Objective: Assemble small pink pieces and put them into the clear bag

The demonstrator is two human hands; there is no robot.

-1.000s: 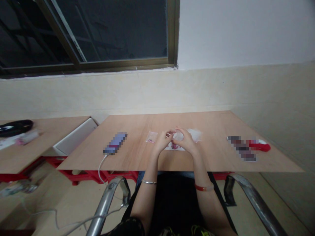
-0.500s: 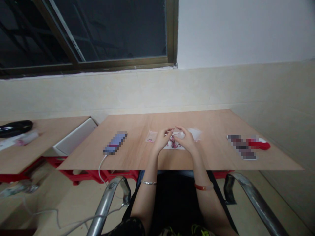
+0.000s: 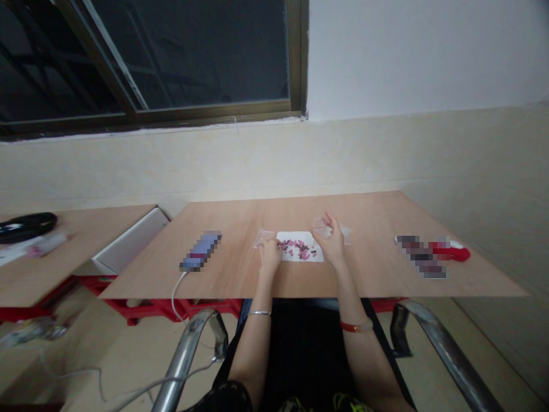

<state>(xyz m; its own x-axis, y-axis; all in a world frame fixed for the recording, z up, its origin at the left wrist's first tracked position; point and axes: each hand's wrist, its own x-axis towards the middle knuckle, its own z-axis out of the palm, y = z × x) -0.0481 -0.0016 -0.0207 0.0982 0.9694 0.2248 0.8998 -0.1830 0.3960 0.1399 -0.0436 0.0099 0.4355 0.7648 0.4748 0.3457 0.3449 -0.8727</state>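
Observation:
A white sheet of paper (image 3: 316,239) lies on the table in front of me, with small pink and dark beads (image 3: 302,249) scattered over it. My left hand (image 3: 270,256) is at the sheet's left edge, its fingers curled down by a small clear bag (image 3: 262,236). What those fingertips grip, if anything, is too small to make out. Over the sheet's right edge, my right hand (image 3: 333,239) pinches a small clear plastic bag (image 3: 321,225) between thumb and fingers. Another clear bag (image 3: 347,234) shows behind that hand, partly hidden.
A phone (image 3: 201,250) with a white cable lies to the left. On the right are a blurred-out flat item (image 3: 422,257) and a red object (image 3: 458,253). Metal chair arms (image 3: 189,355) flank me. A second table (image 3: 86,229) stands at the left, the wall behind.
My hands were together over the beads and have parted. The left went left and down to the sheet's edge; the right moved slightly right with the clear bag. More beads show now.

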